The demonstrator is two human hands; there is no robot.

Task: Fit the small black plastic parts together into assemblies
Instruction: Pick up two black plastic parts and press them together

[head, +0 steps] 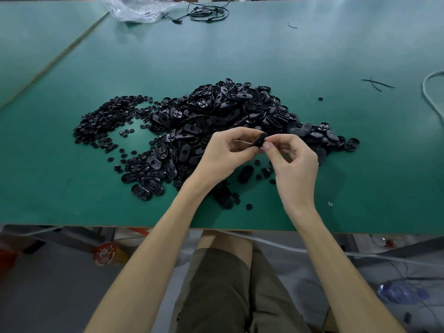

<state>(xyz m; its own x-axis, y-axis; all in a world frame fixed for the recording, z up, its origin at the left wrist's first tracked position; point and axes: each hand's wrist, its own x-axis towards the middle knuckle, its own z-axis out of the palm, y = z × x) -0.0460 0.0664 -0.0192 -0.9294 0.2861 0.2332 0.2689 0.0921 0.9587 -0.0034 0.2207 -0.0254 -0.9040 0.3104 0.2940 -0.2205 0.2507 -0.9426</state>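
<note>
My left hand [227, 155] holds a black oval plastic part [259, 141] between thumb and fingers, lifted a little above the green table [240, 56]. My right hand [294, 159] pinches at the right edge of that same part; whether a small round piece sits under its fingertips is hidden. Behind the hands lies a big heap of black oval parts [230, 111]. A flatter spread of small black round parts [105, 121] lies to the left. A few loose parts [245, 174] lie under my hands.
A crumpled clear plastic bag [139, 8] and a coil of black cable [209, 13] lie at the far edge. Black strips [377, 83] and a white cable [432, 97] are at the right. The table's near edge [96, 225] runs above my lap.
</note>
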